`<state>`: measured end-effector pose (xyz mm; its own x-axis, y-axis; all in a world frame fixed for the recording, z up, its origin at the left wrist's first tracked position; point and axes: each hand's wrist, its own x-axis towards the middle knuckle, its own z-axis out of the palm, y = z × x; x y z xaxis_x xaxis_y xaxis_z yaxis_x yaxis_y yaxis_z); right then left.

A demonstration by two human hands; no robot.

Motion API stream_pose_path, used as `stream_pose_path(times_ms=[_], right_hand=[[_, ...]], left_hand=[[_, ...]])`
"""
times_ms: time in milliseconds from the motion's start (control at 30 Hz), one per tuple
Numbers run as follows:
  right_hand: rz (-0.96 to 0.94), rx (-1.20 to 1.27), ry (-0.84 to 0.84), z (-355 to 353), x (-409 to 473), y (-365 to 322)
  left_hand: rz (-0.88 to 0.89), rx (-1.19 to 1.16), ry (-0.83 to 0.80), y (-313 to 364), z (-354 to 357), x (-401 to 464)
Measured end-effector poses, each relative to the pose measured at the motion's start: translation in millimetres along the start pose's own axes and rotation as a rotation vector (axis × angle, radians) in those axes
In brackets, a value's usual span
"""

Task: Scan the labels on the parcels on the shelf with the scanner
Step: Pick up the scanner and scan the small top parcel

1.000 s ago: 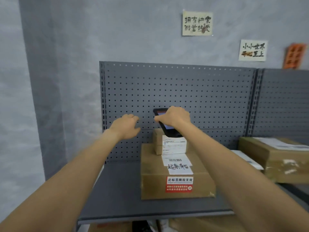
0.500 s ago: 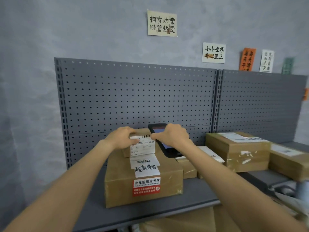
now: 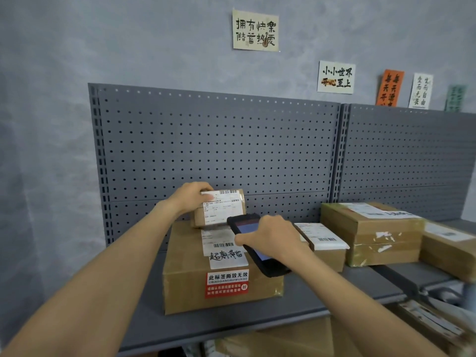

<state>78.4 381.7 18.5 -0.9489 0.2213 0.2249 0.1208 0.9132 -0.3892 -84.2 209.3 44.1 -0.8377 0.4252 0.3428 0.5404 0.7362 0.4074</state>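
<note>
A small brown parcel (image 3: pixel 221 210) with a white label is tilted up on top of a large cardboard parcel (image 3: pixel 190 279). My left hand (image 3: pixel 189 199) grips the small parcel at its upper left edge. My right hand (image 3: pixel 273 237) holds a black handheld scanner (image 3: pixel 253 243) with a lit screen, just below and to the right of the small parcel's label. The large parcel carries a white barcode label (image 3: pixel 222 247) with handwriting and a red sticker (image 3: pixel 227 283).
On the grey shelf (image 3: pixel 231 323), more labelled cardboard parcels stand to the right: a low one (image 3: pixel 325 247), a taller taped one (image 3: pixel 373 233), another at the edge (image 3: pixel 448 251). A grey pegboard (image 3: pixel 219 145) backs the shelf. More boxes lie on the level below.
My left hand has taken hold of the small parcel and tilted its label toward me. My right hand has brought the scanner down and in front of it. The view has shifted.
</note>
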Motion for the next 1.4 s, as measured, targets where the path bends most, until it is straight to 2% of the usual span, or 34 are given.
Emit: stream_pose_path(times_ms=[433, 700, 1033, 1200, 1400], right_hand=[[0.037, -0.070, -0.030, 14, -7, 4], [0.029, -0.084, 0.021, 25, -1, -3], [0.029, -0.090, 0.016, 25, 3, -6], [0.039, -0.080, -0.009, 24, 5, -5], [0.055, -0.067, -0.008, 17, 8, 4]], left_hand=[[-0.096, -0.115, -0.086, -12, 1, 45], [-0.131, -0.120, -0.071, -26, 12, 58], [-0.122, -0.048, -0.040, -27, 19, 64], [-0.127, -0.030, 0.029, -23, 18, 61], [-0.147, -0.056, 0.014, -23, 17, 63]])
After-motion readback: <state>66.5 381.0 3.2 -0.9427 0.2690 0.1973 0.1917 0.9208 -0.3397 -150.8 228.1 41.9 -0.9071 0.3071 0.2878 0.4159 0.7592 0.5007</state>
